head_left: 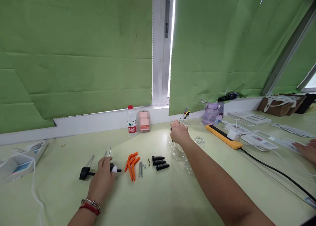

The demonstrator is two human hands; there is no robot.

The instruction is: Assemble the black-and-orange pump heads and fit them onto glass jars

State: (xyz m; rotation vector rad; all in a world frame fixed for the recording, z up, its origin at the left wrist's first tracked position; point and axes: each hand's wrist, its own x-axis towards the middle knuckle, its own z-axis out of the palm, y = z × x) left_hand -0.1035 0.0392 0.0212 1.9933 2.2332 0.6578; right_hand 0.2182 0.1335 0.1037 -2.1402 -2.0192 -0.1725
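Observation:
My left hand (103,173) is at the left of the table, fingers curled round a black part (118,170). Thin metal rods (110,151) stick up behind the fingers, and another black piece with a rod (85,173) lies beside the hand. One digit has a white wrap. My right hand (179,133) reaches out over clear round containers (177,154), its fingers closed; a small dark thing shows at the fingertips, too hidden to name. Between the hands lie orange bent handles (132,165), metal pins (140,169), tiny brass-coloured bits (148,163) and black pieces with springs (159,162).
Screwdrivers (187,113) stand in a clear container behind my right hand. At the back are a water bottle (132,122), a pink box (144,121) and a purple jug (210,114). A power strip (223,137) trails a black cable. Another person's hand (307,149) is far right.

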